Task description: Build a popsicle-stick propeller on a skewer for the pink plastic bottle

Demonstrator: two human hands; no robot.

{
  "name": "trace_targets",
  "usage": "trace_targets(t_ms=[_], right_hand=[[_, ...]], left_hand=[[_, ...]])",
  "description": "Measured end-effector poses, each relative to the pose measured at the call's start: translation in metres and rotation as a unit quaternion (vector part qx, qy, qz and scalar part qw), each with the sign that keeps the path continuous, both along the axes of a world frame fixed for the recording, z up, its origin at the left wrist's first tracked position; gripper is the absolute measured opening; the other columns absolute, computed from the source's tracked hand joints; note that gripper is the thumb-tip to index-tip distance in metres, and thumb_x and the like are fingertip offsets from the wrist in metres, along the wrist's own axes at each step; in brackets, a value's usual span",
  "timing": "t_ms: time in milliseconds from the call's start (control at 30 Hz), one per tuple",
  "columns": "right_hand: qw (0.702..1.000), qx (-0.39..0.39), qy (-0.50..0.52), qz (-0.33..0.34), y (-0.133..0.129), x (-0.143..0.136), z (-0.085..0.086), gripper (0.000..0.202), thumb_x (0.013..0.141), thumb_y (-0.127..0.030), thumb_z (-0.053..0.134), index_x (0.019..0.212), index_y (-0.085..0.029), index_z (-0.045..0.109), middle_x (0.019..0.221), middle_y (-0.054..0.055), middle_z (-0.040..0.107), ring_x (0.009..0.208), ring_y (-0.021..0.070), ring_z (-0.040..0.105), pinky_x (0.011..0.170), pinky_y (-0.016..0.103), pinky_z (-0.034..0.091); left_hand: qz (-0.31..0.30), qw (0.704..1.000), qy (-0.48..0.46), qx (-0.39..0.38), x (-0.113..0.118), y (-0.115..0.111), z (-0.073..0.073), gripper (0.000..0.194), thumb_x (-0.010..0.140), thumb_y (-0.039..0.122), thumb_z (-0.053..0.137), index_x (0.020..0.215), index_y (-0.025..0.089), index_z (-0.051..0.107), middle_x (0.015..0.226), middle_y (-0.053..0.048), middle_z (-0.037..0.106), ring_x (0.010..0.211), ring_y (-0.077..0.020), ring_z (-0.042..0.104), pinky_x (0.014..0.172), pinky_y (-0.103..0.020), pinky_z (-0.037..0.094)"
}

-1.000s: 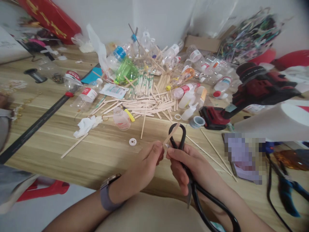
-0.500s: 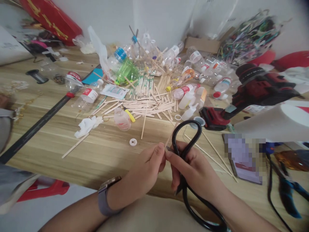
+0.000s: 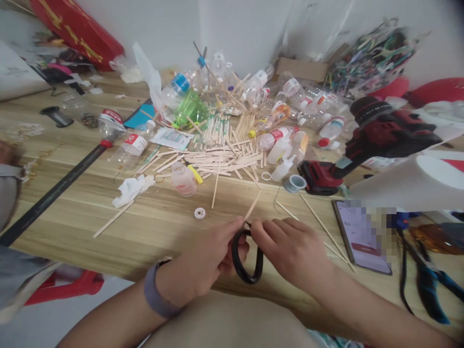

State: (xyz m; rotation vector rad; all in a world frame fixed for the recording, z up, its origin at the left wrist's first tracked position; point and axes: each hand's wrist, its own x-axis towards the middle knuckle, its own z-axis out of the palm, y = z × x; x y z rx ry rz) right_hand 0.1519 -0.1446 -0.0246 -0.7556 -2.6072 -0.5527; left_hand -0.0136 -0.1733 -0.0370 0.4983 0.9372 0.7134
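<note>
My left hand point(image 3: 208, 253) pinches a thin flat wooden stick point(image 3: 253, 205), whose far end points up and away from me. My right hand point(image 3: 295, 246) is wrapped over the scissors point(image 3: 235, 256), knuckles upward. One black handle loop hangs down between my hands, and the other is hidden under my right hand. A dark tip of the scissors shows against the stick by my left fingertips; most of the blades cannot be seen. Whether the tip cuts into the stick is too small to tell.
Beyond my hands lies a pile of wooden sticks point(image 3: 221, 162) with several plastic bottles point(image 3: 183, 179) around it. A red and black power tool point(image 3: 386, 133), a phone point(image 3: 357, 232) and blue-handled pliers point(image 3: 429, 290) are on the right. A dark tube point(image 3: 58, 188) stretches across the left.
My right hand has turned over, palm down, and the scissors have swung round, so a handle loop now hangs between my hands rather than standing up. The stick stays in my left hand.
</note>
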Motion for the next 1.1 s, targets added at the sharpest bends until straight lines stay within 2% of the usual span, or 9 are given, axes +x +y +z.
trace_targets(t_ms=[133,233,400,533,767,933,1100], right_hand=[[0.997,0.063,-0.033,0.032,0.007,0.005,0.008,0.028,0.094,-0.009,0.037,0.085,-0.013,0.063,0.054,-0.002,0.055,0.05,0.013,0.049,0.056,0.03,0.033],[0.996,0.077,-0.033,0.043,0.01,0.009,0.01,0.028,0.094,-0.008,0.036,0.087,-0.013,0.063,0.055,-0.002,0.057,0.05,0.0133,0.05,0.057,0.03,0.034],[0.993,0.084,-0.044,0.068,0.012,0.018,0.016,0.023,0.094,-0.009,0.041,0.092,-0.012,0.063,0.059,-0.001,0.061,0.051,0.013,0.053,0.058,0.03,0.037],[0.994,0.08,-0.044,0.061,0.013,0.022,0.022,0.022,0.093,-0.006,0.042,0.092,-0.011,0.064,0.061,0.001,0.064,0.052,0.0126,0.054,0.058,0.031,0.037],[0.995,0.058,-0.055,0.064,0.014,0.015,0.021,0.024,0.093,-0.008,0.04,0.091,-0.013,0.063,0.057,-0.001,0.058,0.05,0.0129,0.051,0.055,0.031,0.034],[0.995,0.053,-0.057,0.064,0.015,0.013,0.02,0.027,0.094,-0.008,0.038,0.088,-0.013,0.064,0.056,-0.002,0.057,0.049,0.0126,0.05,0.055,0.031,0.032],[0.994,0.061,-0.07,0.065,0.015,0.015,0.021,0.025,0.094,-0.009,0.039,0.09,-0.014,0.063,0.057,-0.001,0.056,0.05,0.0128,0.049,0.056,0.031,0.031]], left_hand=[[-0.037,0.987,-0.131,-0.087,-0.004,0.001,-0.006,0.041,0.088,0.049,0.051,0.064,0.021,0.034,0.052,0.009,0.025,0.049,-0.0088,0.013,0.049,-0.026,0.012],[-0.045,0.976,-0.18,-0.11,-0.005,0.002,-0.007,0.042,0.087,0.047,0.053,0.062,0.022,0.03,0.051,0.01,0.019,0.049,-0.0087,0.011,0.048,-0.026,0.01],[-0.028,0.981,-0.158,-0.113,-0.007,0.004,0.002,0.043,0.088,0.045,0.052,0.061,0.022,0.028,0.049,0.01,0.017,0.047,-0.0079,0.008,0.047,-0.026,0.008],[-0.027,0.985,-0.127,-0.111,-0.009,0.005,0.009,0.043,0.089,0.046,0.049,0.062,0.022,0.026,0.048,0.011,0.015,0.045,-0.0073,0.008,0.047,-0.026,0.006],[-0.051,0.991,-0.095,-0.076,-0.006,0.001,0.004,0.045,0.089,0.053,0.046,0.065,0.022,0.024,0.052,0.01,0.015,0.049,-0.0086,0.008,0.05,-0.029,0.009],[-0.052,0.986,-0.143,-0.066,-0.004,-0.001,-0.002,0.041,0.09,0.048,0.047,0.067,0.022,0.026,0.056,0.009,0.015,0.054,-0.0103,0.005,0.052,-0.029,0.008],[-0.045,0.989,-0.129,-0.064,-0.003,-0.003,0.001,0.041,0.09,0.05,0.046,0.068,0.022,0.027,0.057,0.008,0.017,0.055,-0.0109,0.005,0.052,-0.028,0.009]])
